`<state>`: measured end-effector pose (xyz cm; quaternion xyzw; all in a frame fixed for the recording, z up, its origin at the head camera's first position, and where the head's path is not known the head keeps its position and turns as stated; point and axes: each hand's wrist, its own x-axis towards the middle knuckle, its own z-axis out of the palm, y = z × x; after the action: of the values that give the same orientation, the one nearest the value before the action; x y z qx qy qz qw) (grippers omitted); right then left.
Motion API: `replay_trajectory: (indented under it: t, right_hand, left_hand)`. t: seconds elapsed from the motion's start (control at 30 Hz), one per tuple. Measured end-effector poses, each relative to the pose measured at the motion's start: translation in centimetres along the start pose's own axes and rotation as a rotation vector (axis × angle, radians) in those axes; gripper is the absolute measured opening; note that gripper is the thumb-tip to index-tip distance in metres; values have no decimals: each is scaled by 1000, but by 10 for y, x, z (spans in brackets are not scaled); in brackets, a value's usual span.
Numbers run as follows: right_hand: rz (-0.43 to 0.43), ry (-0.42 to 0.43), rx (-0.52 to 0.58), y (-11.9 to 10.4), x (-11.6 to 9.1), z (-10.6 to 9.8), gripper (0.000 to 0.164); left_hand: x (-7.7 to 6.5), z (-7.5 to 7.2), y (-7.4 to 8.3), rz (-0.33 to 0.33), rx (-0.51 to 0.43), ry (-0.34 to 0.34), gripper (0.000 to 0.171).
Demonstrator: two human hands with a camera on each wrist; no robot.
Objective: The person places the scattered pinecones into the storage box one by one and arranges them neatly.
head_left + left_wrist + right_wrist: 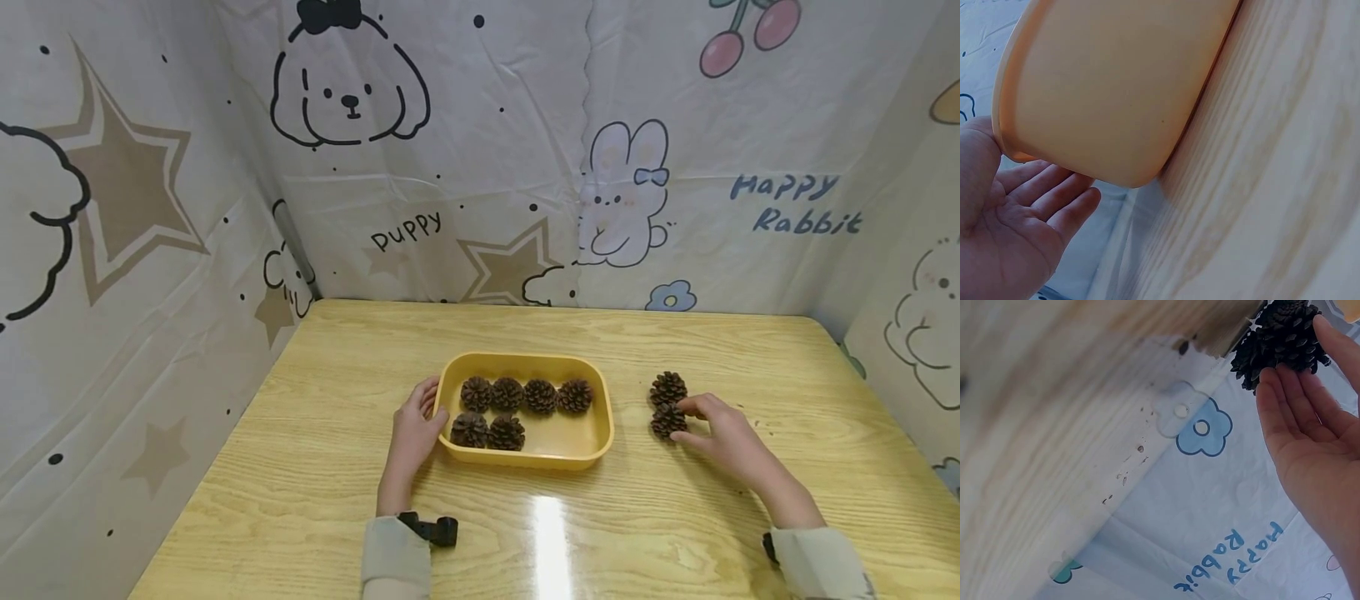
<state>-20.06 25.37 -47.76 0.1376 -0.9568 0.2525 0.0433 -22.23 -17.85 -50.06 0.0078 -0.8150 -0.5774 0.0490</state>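
A yellow plastic tray (562, 460) with rounded corners rests on the table. My left hand (414, 429) holds its left end, the thumb at the rim and the fingers against the outer wall. Inside the tray sit several brown pine cones (540, 397), a back row and a shorter front row at the left. To the right of the tray, my right hand (723, 433) pinches a pine cone (664, 423) between thumb and fingers. Right behind that one is another pine cone (667, 388). The right wrist view shows the fingertips against the gripped cone's scales (1288, 337).
The light wood table (337, 350) runs back to a printed cloth (510, 167) hanging at the rear and sides. Small dark crumbs (1140, 449) lie on the wood near my right hand. A dark wrist strap (431, 529) is on the left forearm.
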Motion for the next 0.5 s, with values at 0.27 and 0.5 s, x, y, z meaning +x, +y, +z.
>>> replay_trajectory:
  t: [0.27, 0.5]
  right_hand:
    - [-10, 22, 5, -3, 1, 1, 35]
    - [-27, 49, -3, -3, 1, 2, 33]
  left_hand:
    - [1, -1, 2, 4, -11, -3, 52]
    - [1, 0, -1, 6, 0, -1, 52]
